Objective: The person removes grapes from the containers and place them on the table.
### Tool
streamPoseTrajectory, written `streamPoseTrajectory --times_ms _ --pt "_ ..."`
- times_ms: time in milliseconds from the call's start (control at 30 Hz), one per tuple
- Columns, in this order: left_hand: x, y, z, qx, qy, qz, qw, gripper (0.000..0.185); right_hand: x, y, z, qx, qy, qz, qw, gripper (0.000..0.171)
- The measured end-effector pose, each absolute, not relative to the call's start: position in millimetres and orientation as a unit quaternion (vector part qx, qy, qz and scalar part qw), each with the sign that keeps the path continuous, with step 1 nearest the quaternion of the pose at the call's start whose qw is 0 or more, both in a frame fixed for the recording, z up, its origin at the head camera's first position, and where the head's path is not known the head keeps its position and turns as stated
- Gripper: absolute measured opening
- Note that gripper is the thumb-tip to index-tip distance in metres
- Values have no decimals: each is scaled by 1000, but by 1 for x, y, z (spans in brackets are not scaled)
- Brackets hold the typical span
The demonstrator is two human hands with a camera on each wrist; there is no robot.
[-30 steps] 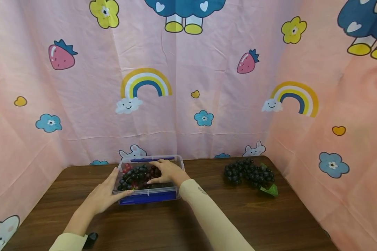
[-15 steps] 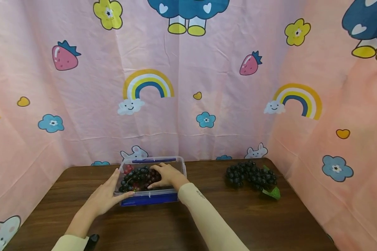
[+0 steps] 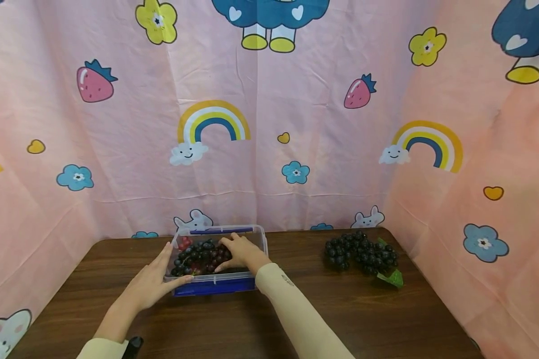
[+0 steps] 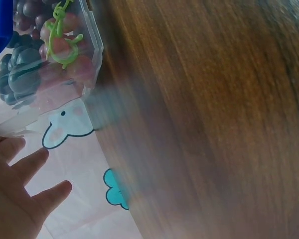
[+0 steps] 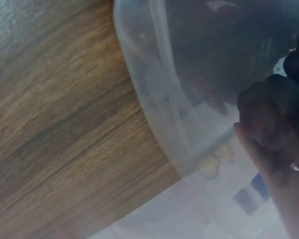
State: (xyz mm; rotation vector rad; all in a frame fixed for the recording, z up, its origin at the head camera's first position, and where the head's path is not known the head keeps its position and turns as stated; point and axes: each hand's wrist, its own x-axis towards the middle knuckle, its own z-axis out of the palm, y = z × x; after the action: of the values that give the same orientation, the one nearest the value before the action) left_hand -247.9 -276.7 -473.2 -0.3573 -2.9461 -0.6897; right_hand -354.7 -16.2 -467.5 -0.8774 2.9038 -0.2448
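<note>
A clear plastic box [image 3: 262, 239] with blue clips stands on the table, filled with bunches of grapes: black ones [image 3: 197, 254], dark red ones [image 3: 221, 255] and light red ones [image 3: 185, 243]. My left hand [image 3: 148, 281] rests at the box's left front corner, fingers stretched along the side and thumb across the front rim. My right hand [image 3: 242, 253] reaches into the box's right part, its thumb and fingers spread against the dark red grapes. In the right wrist view, a finger [image 5: 261, 154] touches the dark grapes [image 5: 269, 99]. A green stem [image 4: 60, 37] shows through the box in the left wrist view.
Another bunch of black grapes [image 3: 361, 252] with a green leaf [image 3: 392, 278] lies at the table's right. Behind the brown wooden table [image 3: 296, 299] hangs a pink printed curtain [image 3: 314, 194], which also closes in both sides.
Both hands stay at the box in nearly the same pose. The right hand's fingers have shifted slightly over the dark red grapes. The head view has drifted a little.
</note>
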Motion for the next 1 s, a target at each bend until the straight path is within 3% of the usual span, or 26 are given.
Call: streamPoseTrajectory --times_ms 267,1000 --pt "-246 -275 -473 -113 -966 -228 47 117 -356 -16 -468 -306 947 -78 53 63" --pt "-245 -275 -469 -116 -965 -230 42 116 -356 -8 -452 -354 928 -115 -21 39"
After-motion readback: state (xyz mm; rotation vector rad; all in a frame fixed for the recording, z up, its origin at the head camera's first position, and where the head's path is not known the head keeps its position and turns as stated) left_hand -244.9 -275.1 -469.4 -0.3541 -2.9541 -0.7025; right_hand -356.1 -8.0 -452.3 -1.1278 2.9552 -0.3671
